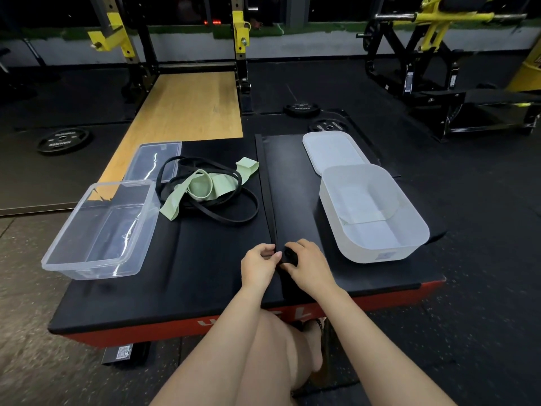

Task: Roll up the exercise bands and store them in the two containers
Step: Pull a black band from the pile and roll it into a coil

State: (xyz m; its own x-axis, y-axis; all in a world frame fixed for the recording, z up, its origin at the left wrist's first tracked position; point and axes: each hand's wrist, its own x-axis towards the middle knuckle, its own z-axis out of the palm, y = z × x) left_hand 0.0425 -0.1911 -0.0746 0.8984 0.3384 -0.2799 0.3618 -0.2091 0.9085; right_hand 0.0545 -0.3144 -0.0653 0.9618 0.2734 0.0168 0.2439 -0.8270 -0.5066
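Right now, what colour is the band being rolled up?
Black, seen in the head view: the band stretches across the black platform.

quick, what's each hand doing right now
Left hand: pinching the long black band.
Right hand: gripping the band's rolled end.

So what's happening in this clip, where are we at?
A person is rolling a long black band laid flat on the black platform. Both hands work its near end: the right hand holds the small roll, the left hand pinches the strap. More bands lie tangled. The clear container and white container hold no bands.
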